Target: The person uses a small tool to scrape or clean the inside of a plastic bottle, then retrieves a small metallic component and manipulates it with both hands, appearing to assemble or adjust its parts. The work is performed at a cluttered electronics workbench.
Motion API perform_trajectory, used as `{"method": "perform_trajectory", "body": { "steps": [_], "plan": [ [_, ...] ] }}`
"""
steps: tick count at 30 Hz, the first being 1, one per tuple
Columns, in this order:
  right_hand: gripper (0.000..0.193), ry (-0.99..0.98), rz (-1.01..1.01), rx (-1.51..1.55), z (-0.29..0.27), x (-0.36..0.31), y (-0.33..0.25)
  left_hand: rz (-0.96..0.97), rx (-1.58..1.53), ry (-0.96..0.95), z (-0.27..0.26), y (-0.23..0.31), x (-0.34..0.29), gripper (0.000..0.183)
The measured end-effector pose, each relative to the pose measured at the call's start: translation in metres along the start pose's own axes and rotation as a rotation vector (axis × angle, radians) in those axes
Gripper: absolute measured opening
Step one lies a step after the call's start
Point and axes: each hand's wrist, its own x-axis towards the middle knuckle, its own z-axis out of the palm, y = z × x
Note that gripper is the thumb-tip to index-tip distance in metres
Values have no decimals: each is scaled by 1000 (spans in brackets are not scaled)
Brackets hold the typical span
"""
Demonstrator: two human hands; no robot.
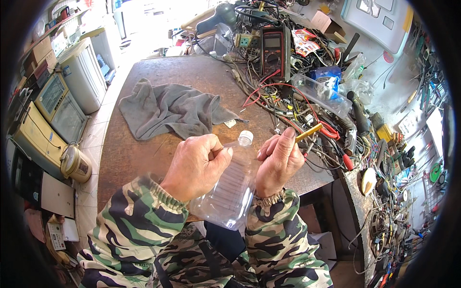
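Between my two wrists is a clear plastic bottle (225, 192) with a white cap (246, 138); its neck tilts away from me and its base is near my lap. My left hand (199, 163) is closed, thumb pressed to the curled fingers, over the bottle's left side. Whatever it pinches, if anything, is hidden. On the bottle's other side, my right hand (280, 163) is closed round a slim yellow stick-shaped tool (309, 133), which pokes out to the right past the thumb. Its other end does not show.
A crumpled grey cloth (175, 110) lies on the brown wooden table (125, 163). Tangled cables and a multimeter (275, 53) crowd the right side, with red-handled pliers (329, 130) close to my right hand. A lidded bucket (76, 163) and old appliances stand on the left.
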Motion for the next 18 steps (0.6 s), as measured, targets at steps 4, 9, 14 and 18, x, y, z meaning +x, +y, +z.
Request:
{"method": "perform_trajectory", "body": {
  "steps": [4, 9, 14, 18],
  "plan": [
    [54, -4, 12, 43, -1, 0, -1, -20, -7, 6, 0, 2, -1, 24],
    [55, 18, 39, 75, 3, -2, -3, -14, 8, 31, -4, 3, -4, 24],
    [55, 29, 1, -6, 0, -4, -7, -3, -26, 21, 1, -2, -3, 25],
    [57, 18, 99, -11, -2, -5, -12, -21, -32, 43, 0, 1, -5, 26]
  ]
}}
